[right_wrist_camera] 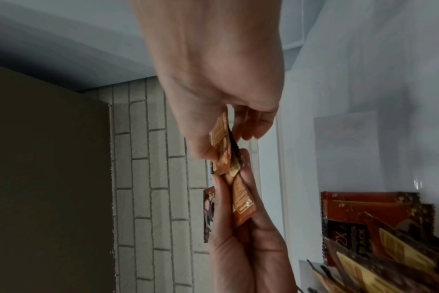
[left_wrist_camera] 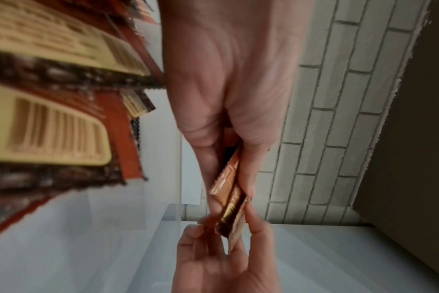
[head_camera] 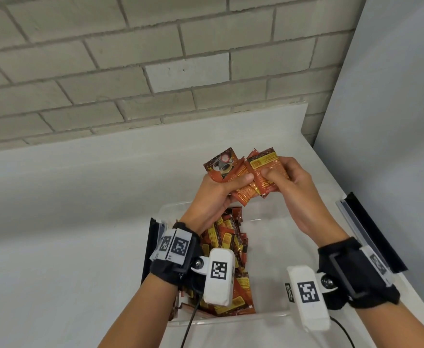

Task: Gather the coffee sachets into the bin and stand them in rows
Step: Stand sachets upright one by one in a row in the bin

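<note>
Both hands hold one bunch of red-brown coffee sachets (head_camera: 256, 182) in the air, above the far end of a clear plastic bin (head_camera: 263, 317). My left hand (head_camera: 241, 180) grips the bunch from the left, with the thumb across the front. My right hand (head_camera: 268, 175) pinches the front sachets from the right. The left wrist view shows the bunch (left_wrist_camera: 224, 182) edge-on between the left hand's fingers (left_wrist_camera: 211, 168), with the right hand (left_wrist_camera: 221, 257) meeting it from below. Several more sachets (head_camera: 227, 243) are packed along the bin's left side; its right side is bare.
The bin sits on a white counter (head_camera: 67, 222) against a grey brick wall (head_camera: 130, 71). Black strips flank the bin on the left (head_camera: 149, 247) and on the right (head_camera: 371, 229). A grey panel (head_camera: 394, 96) closes off the right side.
</note>
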### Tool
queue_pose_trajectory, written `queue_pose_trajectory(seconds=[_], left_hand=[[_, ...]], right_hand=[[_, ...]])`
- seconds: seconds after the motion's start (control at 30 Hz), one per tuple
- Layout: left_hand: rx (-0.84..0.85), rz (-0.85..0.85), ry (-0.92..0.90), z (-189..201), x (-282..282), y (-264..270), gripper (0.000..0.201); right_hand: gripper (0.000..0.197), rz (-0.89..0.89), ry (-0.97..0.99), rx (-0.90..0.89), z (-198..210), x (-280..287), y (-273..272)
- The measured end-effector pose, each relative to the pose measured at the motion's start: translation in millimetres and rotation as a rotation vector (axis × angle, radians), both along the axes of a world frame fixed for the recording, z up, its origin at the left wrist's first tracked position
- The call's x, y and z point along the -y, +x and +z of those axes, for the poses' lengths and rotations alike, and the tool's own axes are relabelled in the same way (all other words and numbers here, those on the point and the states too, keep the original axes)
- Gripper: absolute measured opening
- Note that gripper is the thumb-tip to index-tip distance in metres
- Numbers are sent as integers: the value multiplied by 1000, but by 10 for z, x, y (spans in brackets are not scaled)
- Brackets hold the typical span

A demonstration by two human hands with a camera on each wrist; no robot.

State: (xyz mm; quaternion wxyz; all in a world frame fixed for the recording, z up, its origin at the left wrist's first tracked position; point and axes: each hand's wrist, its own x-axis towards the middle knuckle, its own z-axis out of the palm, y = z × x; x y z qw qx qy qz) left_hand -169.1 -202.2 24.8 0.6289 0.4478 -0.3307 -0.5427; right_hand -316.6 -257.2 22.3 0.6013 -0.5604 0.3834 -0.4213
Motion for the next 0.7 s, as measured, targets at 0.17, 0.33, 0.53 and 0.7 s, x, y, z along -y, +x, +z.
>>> queue_pose_trajectory(seconds=[0.17, 0.33, 0.53, 0.7], left_hand=[[-33, -2, 3, 15, -3, -21, 19], [-194, 18, 8, 20, 14, -28, 20], [-173, 4, -7, 36, -1, -38, 19], [-37, 3, 1, 23, -27, -41, 26]], right_hand=[[28, -26, -1, 39, 14, 9, 12], [23, -89, 103, 106, -17, 56, 2], [23, -58, 111, 129, 10, 42, -5], [24, 25, 12, 84, 56, -6, -20]])
